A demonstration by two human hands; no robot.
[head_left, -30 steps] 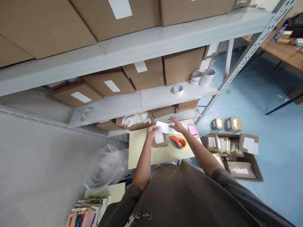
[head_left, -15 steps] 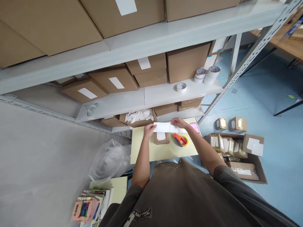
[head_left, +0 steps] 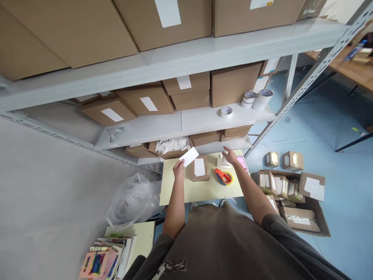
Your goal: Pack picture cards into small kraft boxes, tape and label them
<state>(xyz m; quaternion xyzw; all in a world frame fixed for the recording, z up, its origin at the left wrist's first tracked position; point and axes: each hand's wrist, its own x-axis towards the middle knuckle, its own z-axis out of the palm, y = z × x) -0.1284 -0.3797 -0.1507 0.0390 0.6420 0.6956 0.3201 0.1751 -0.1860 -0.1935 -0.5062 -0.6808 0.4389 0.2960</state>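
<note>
A light-grey metal rack [head_left: 163,67] spans the far side, with a grey wall [head_left: 52,194] left, and blue floor [head_left: 349,182] and wooden table [head_left: 354,70] right.

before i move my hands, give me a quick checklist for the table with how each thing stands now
1. White slip held in left hand: ok.
2. Small carton lying on the table, its label facing up: ok.
3. Orange tape dispenser apart from the carton: ok.
4. Right hand free of the folded white paper: cannot tell, fingers overlap it in view.
5. Phone screen fully visible: not ok, right forearm covers part.
</note>
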